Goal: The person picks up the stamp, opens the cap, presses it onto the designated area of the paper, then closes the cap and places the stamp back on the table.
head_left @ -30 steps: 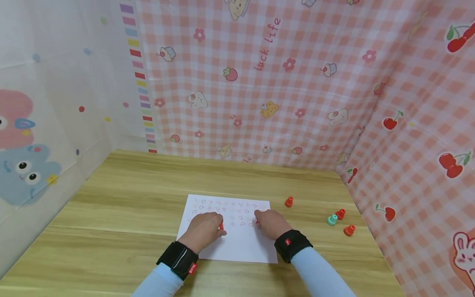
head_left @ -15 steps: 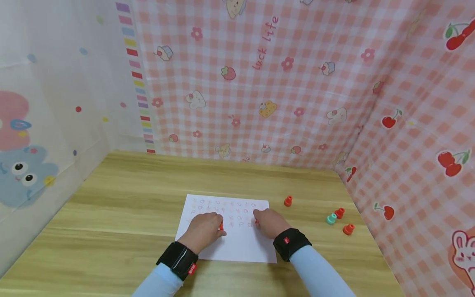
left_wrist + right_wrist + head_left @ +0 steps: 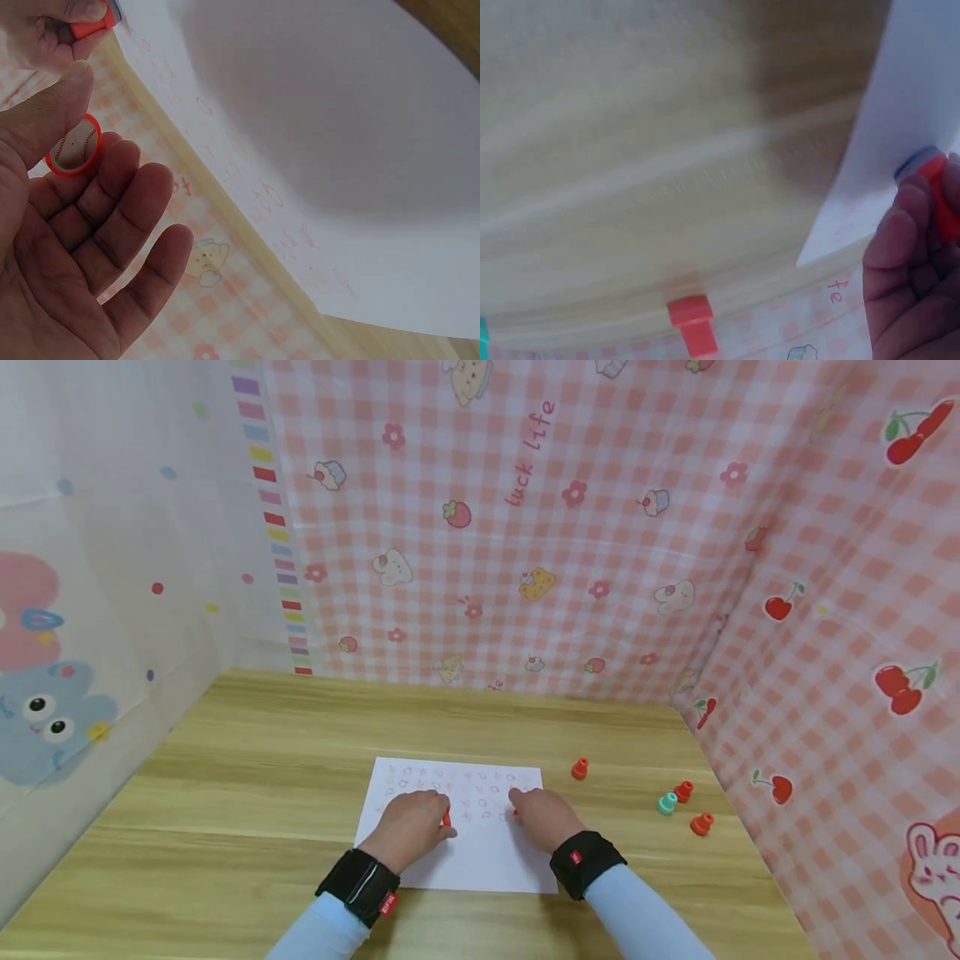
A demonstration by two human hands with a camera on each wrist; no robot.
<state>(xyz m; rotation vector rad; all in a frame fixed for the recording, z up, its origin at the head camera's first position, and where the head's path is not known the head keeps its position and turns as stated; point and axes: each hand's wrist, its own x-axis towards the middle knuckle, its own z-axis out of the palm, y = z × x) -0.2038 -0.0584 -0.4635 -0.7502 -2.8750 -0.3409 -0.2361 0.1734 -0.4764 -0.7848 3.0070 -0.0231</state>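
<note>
Over the left part of a white paper sheet (image 3: pixel 487 864), my left hand (image 3: pixel 408 831) pinches a small red stamp (image 3: pixel 75 144) between thumb and index finger. The stamp's round face carries a baseball design and is turned toward the left wrist camera, off the paper. At the sheet's right side my right hand (image 3: pixel 546 818) grips another red stamp (image 3: pixel 939 180), its dark-rimmed base down at the paper. In the head view the fingers mostly hide this stamp. Rows of faint reddish printed marks (image 3: pixel 482 803) run across the sheet's upper half; my left hand covers some of them.
Right of the sheet, a red stamp (image 3: pixel 580 768) stands on the wooden table (image 3: pixel 247 827). Farther right are a teal stamp (image 3: pixel 667 803) and two more red ones, a rear one (image 3: pixel 684 791) and a front one (image 3: pixel 702 824). Patterned cloth (image 3: pixel 495 543) hangs behind and at both sides.
The head view has shifted slightly. Both hands keep practically the same places over the sheet, each still holding its red stamp.
</note>
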